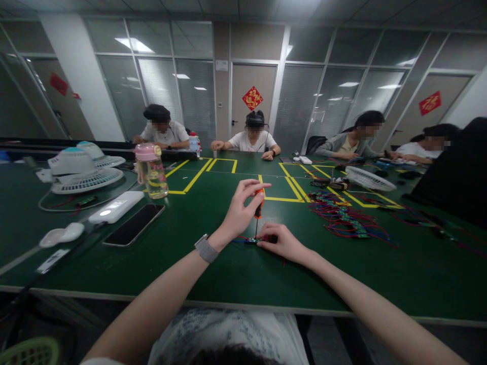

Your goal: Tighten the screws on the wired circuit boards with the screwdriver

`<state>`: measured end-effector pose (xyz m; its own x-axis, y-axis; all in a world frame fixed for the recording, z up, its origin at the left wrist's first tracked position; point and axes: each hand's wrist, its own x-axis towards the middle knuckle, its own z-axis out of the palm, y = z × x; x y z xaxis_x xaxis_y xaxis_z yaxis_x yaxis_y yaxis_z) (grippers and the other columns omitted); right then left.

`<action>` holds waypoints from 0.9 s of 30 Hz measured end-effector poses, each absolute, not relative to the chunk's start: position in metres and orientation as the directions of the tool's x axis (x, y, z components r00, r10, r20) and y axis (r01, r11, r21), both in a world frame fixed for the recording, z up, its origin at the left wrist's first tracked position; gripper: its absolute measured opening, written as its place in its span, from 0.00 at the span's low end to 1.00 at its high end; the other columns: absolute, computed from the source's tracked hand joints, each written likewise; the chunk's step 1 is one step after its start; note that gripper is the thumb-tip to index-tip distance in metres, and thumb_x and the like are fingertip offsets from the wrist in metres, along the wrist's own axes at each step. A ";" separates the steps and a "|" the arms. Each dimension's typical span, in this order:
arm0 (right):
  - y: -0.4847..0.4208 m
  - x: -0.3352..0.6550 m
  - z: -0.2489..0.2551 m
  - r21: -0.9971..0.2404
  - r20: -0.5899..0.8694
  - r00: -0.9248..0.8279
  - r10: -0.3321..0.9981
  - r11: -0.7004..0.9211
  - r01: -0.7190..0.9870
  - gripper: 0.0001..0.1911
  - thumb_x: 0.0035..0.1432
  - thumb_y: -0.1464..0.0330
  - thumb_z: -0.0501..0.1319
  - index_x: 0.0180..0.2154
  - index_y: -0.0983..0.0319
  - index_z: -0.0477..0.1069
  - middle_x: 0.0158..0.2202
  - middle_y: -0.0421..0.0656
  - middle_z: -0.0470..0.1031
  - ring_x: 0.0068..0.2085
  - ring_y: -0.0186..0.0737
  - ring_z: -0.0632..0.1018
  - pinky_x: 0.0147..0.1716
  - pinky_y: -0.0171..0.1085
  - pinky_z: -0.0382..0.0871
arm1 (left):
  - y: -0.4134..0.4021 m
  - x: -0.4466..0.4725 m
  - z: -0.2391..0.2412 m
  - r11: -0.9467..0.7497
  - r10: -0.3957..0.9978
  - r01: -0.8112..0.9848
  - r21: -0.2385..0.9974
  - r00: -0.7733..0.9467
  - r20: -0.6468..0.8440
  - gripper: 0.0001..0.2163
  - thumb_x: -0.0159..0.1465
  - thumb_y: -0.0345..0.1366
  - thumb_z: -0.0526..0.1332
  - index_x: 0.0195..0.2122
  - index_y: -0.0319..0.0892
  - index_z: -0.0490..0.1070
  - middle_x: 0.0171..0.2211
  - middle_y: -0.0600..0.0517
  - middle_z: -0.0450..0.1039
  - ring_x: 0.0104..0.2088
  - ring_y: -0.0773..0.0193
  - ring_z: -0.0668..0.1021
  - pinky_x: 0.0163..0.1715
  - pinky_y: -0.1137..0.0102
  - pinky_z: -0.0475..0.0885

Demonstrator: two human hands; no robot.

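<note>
While the left hand point(239, 213) pinches the orange screwdriver point(258, 205) upright, the right hand point(281, 242) presses a small wired board point(251, 240) to the green table point(228, 274). Light, fragile-looking piece; best held by its edges, clear of those thin wires.

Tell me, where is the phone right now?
The phone lies flat on the green table, left of the left hand, beside a white power bank and near the pink-lidded bottle.
</note>
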<state>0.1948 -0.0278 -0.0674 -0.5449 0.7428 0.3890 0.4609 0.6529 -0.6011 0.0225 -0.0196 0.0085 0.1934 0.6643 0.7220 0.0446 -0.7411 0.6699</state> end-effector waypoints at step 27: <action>-0.030 0.194 -0.065 -0.597 0.373 -0.540 0.754 0.641 0.483 0.06 0.54 0.69 0.64 0.35 0.64 0.78 0.30 0.43 0.72 0.30 0.35 0.73 0.30 0.34 0.67 | -0.022 0.023 0.011 -0.712 0.679 -0.053 0.701 0.205 0.705 0.12 0.65 0.35 0.55 0.47 0.44 0.75 0.46 0.46 0.70 0.44 0.63 0.74 0.44 0.68 0.71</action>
<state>0.1943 -0.0296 -0.0648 -0.5403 0.7543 0.3729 0.4825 0.6408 -0.5971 0.0227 -0.0216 0.0106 0.2047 0.6789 0.7051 -0.0526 -0.7117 0.7005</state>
